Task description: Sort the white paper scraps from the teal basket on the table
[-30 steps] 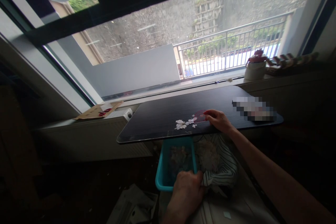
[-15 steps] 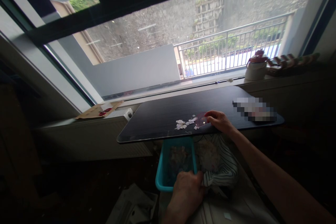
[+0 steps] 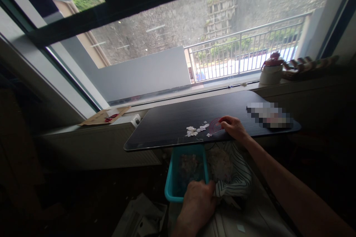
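Observation:
My right hand [image 3: 234,127] rests on the dark tabletop [image 3: 172,122] and grips a small pink see-through protractor [image 3: 215,126], held up on its edge. Just left of it lie several white paper scraps [image 3: 196,130] near the table's front edge. My left hand [image 3: 198,203] is below the table and holds the near rim of a teal plastic bin [image 3: 172,185] with paper bits in it. A striped cloth [image 3: 239,174] full of scraps lies on my lap beside the bin.
A blurred-out object [image 3: 269,115] lies on the table's right end. A white pot [image 3: 270,72] and a basket [image 3: 303,67] stand on the window sill. Brown cardboard [image 3: 104,116] lies on the radiator at the left. Crumpled paper [image 3: 144,218] lies on the dark floor.
My right hand has tilted the protractor up and shifted it slightly along the table beside the scraps. The left hand has stayed on the bin.

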Demonstrator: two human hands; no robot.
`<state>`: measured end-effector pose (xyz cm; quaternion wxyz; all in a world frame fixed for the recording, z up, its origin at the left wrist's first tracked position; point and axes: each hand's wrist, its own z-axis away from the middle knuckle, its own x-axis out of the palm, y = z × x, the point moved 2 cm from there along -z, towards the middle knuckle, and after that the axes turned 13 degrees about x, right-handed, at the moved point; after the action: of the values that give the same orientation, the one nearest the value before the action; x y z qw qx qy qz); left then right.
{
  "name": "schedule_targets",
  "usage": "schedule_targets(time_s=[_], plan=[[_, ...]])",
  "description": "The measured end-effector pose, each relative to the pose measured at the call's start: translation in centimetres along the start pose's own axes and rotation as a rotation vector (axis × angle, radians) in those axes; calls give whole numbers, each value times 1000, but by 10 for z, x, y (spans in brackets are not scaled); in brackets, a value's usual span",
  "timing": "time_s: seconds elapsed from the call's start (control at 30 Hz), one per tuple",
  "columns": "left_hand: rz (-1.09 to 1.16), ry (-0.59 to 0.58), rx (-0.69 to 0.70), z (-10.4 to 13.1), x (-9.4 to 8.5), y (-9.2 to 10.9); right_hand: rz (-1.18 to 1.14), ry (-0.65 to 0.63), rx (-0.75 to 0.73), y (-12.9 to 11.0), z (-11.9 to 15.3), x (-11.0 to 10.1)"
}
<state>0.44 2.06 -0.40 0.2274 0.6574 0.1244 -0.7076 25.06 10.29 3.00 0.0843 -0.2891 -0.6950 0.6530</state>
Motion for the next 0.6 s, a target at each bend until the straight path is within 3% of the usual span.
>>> schedule_targets(time_s=[0.6], plan=[[33,-29,-7,1,-7,3,-15,-69,14,-1,1,1]])
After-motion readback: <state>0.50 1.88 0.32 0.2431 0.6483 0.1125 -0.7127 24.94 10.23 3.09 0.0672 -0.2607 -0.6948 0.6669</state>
